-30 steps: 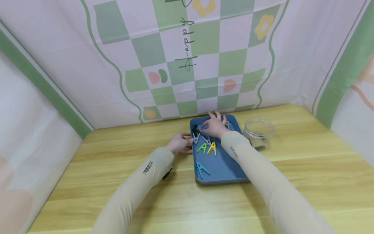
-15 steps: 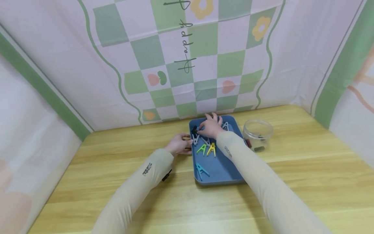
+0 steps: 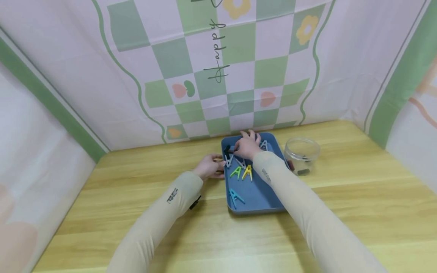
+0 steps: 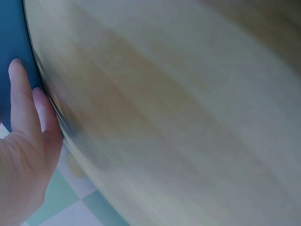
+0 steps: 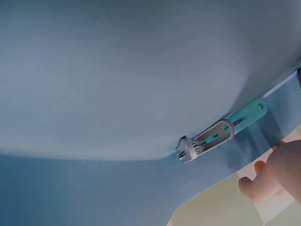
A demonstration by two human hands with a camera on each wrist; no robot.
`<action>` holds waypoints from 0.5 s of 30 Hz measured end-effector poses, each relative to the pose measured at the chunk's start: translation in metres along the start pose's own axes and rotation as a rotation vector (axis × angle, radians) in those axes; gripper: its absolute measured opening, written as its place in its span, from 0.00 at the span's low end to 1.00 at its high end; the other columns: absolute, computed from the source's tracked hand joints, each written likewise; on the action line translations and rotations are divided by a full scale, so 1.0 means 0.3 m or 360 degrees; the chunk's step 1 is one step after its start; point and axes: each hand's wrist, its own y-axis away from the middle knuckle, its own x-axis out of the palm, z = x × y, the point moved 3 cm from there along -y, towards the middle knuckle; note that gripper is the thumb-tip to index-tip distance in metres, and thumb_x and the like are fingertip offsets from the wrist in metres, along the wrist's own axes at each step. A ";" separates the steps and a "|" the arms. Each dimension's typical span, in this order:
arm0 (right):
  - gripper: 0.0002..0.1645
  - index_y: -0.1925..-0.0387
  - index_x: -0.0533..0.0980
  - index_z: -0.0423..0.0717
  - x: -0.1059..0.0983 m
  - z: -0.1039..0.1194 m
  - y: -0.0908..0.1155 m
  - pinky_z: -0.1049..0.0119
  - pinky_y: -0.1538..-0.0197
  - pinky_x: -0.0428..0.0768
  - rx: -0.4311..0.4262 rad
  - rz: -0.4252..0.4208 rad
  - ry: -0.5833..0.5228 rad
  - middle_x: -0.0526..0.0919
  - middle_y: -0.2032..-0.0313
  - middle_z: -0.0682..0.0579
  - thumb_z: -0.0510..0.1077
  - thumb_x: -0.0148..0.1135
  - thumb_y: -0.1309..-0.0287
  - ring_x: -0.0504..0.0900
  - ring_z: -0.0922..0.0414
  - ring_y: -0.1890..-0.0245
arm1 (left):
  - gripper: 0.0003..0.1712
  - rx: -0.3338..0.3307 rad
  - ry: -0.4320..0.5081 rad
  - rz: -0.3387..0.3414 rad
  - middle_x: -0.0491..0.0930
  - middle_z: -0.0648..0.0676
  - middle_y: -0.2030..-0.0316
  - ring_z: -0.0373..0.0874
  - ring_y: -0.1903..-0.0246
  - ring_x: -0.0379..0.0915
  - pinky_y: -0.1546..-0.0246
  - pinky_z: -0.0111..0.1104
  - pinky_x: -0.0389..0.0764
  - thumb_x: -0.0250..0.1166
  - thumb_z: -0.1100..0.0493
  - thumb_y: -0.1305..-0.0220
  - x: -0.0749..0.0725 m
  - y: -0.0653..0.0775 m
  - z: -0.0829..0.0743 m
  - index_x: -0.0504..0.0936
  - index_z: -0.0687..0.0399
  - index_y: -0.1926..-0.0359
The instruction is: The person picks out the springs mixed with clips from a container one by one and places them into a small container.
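My left hand (image 3: 208,167) rests against the left outer side of the blue tray (image 3: 259,211); in the left wrist view its straight fingers (image 4: 23,103) lie on the tray wall. My right hand (image 3: 248,147) reaches into the tray's far left part, its thumb and forefinger pinching a small dark clip (image 3: 230,151) beside a black clip (image 3: 227,148). Near the dark clips lie grey clips (image 3: 229,162), a green clip (image 3: 236,173) and a yellow clip (image 3: 247,173). A blue clip (image 3: 235,197) lies nearer the front. The right wrist view shows a grey-and-turquoise clip (image 5: 218,134) by the tray wall.
A clear round jar (image 3: 302,155) with a few dark pieces inside stands right of the tray, near my right forearm. The wooden table (image 3: 153,182) meets a patterned cloth (image 3: 239,83) behind the tray.
My right hand has shifted slightly left toward the dark clips, and its fingertips have drawn together at the dark one. My left hand stays in place at the tray's side.
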 end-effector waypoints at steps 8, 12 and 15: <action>0.12 0.59 0.84 0.49 0.005 -0.011 -0.003 0.33 0.32 0.34 -0.0015 -0.0017 0.0029 0.50 0.28 0.38 0.47 0.66 0.44 0.35 0.36 0.29 | 0.25 -0.0013 0.0004 -0.0007 0.74 0.62 0.51 0.47 0.58 0.78 0.60 0.37 0.84 0.53 0.63 0.30 -0.002 0.003 -0.002 0.63 0.62 0.34; 0.11 0.60 0.85 0.49 0.008 -0.018 -0.006 0.32 0.33 0.33 -0.0008 -0.0037 0.0031 0.49 0.28 0.38 0.47 0.67 0.45 0.34 0.36 0.29 | 0.25 -0.0013 -0.0002 -0.0010 0.74 0.62 0.51 0.47 0.58 0.78 0.59 0.37 0.84 0.53 0.62 0.30 -0.002 0.002 -0.003 0.63 0.61 0.34; 0.10 0.61 0.85 0.50 0.010 -0.021 -0.008 0.32 0.33 0.32 -0.0006 -0.0048 0.0031 0.49 0.28 0.39 0.48 0.67 0.45 0.34 0.36 0.29 | 0.25 -0.0010 -0.0006 -0.0015 0.75 0.62 0.51 0.47 0.58 0.77 0.59 0.37 0.84 0.53 0.62 0.30 -0.001 0.003 -0.003 0.63 0.61 0.34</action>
